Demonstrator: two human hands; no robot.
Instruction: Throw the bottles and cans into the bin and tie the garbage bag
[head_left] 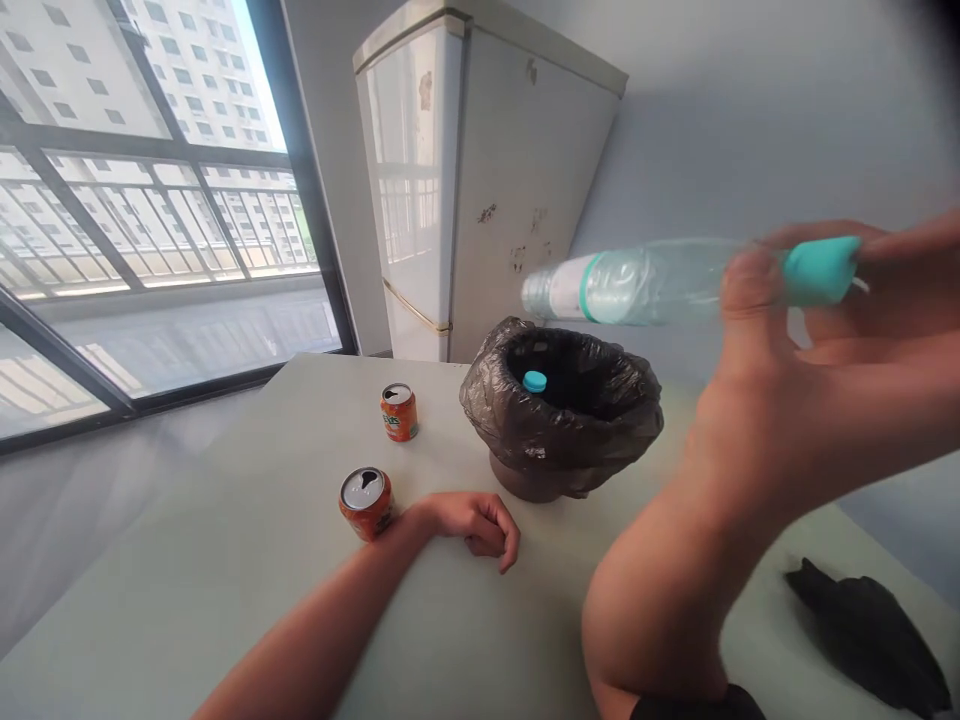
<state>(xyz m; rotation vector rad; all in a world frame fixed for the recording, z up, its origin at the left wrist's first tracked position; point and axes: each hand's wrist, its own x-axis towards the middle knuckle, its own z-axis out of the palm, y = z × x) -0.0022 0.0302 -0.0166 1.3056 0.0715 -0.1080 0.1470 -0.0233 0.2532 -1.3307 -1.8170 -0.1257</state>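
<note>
A clear plastic bottle with a white and teal label band lies nearly level in my right hand, high above the bin's right side. My fingers and thumb wrap its near end, beside a teal piece that looks like a cap. Below the bottle's far end stands a small bin lined with a black plastic bag. A blue cap shows inside the bag's mouth. On the table my left hand rests with curled fingers, holding nothing visible. Its forearm lies against or close to an orange can.
Another opened orange can stands farther back on the pale table. At the right lies a dark crumpled bag-like thing. Behind the table are a white refrigerator and, at left, large window panes.
</note>
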